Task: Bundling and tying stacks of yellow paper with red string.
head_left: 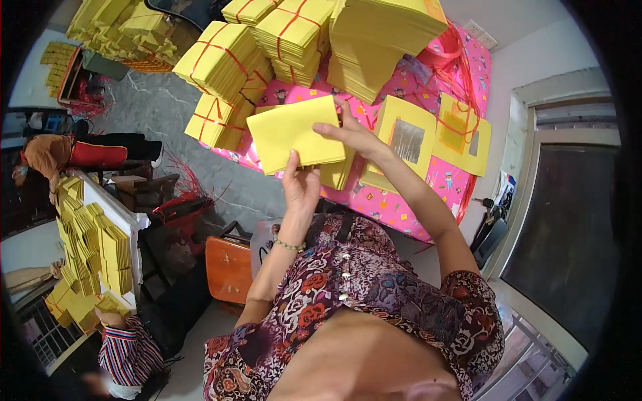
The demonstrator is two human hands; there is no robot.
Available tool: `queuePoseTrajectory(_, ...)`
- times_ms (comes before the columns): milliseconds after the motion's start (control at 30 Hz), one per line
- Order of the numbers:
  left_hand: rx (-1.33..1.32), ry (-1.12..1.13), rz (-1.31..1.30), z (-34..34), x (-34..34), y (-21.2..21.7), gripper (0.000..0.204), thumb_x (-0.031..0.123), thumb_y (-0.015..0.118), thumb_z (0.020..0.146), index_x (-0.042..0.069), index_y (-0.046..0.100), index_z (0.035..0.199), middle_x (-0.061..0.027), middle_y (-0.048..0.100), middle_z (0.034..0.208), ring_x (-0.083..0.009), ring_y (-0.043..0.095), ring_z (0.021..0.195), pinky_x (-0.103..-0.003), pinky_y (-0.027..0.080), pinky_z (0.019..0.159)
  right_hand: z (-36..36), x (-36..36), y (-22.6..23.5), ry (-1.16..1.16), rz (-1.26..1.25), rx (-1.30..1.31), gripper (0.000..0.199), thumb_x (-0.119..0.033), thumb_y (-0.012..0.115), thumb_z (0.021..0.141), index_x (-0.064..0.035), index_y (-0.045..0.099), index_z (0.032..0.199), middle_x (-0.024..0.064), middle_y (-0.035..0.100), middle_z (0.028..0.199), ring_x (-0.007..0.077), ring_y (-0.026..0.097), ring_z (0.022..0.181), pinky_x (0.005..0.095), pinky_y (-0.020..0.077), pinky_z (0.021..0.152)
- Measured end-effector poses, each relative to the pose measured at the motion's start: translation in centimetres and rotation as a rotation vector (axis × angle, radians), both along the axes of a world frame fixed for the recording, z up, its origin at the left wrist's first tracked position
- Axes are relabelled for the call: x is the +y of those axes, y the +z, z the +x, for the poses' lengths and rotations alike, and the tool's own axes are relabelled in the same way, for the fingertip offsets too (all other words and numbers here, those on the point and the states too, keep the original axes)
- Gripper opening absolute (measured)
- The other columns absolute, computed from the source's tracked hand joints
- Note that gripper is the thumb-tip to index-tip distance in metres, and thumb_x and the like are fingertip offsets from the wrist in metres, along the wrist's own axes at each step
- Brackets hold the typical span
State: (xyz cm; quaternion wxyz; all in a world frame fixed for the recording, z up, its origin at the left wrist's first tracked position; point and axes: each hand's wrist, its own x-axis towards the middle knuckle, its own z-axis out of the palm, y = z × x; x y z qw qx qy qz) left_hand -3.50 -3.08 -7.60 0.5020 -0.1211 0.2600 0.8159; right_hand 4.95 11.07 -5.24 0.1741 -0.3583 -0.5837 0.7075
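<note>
Both hands hold one stack of yellow paper [294,134] over the pink table's [401,200] near edge: left hand [299,187] pinches underneath, right hand [351,134] grips its right side.

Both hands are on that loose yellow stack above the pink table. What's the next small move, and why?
Probably square the yellow paper stack up: the left hand grips its lower edge, the right hand its right side, and it is lifted off the pink table, unbound, unlike the red-tied bundles behind.
</note>
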Motion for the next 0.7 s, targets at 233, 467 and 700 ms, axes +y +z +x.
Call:
queuePoseTrajectory(233,0.059,-0.179,0.012,0.7,-3.3,-0.6,0.052,0.043,0.067,0.083,0.011,0.053,0.122,-0.007,0.054,0.122,-0.0244,0.044,0.119,-0.044,0.033,0.105,0.0,5.6,-0.6,0.323,-0.255,0.142,0.081,-0.028,0.079,0.073,-0.002,0.034,0.135,0.0139,0.052,0.124,0.0185,0.054,0.112,0.0316,0.0455,0.093)
queuePoseTrajectory(467,0.607,-0.107,-0.309,-5.9,-4.7,-3.3,0.073,0.055,0.052,0.088,0.013,0.029,0.143,-0.0105,0.044,0.133,-0.0228,0.04,0.123,-0.042,0.032,0.105,0.4,9.5,-3.8,0.48,-0.335,-0.014,0.085,-0.027,0.079,0.073,0.0002,0.032,0.137,0.0129,0.051,0.126,0.0185,0.052,0.114,0.0314,0.0447,0.095)
queuePoseTrajectory(700,0.789,-0.812,-0.244,-12.6,2.9,-3.9,0.071,0.054,0.051,0.088,0.01,0.033,0.141,-0.011,0.044,0.132,-0.0212,0.042,0.122,-0.035,0.035,0.1,-3.0,7.9,-2.2,0.805,-0.198,-0.281,0.097,-0.04,0.082,0.065,0.007,0.033,0.134,0.0195,0.051,0.124,0.0241,0.053,0.113,0.0334,0.0455,0.093)
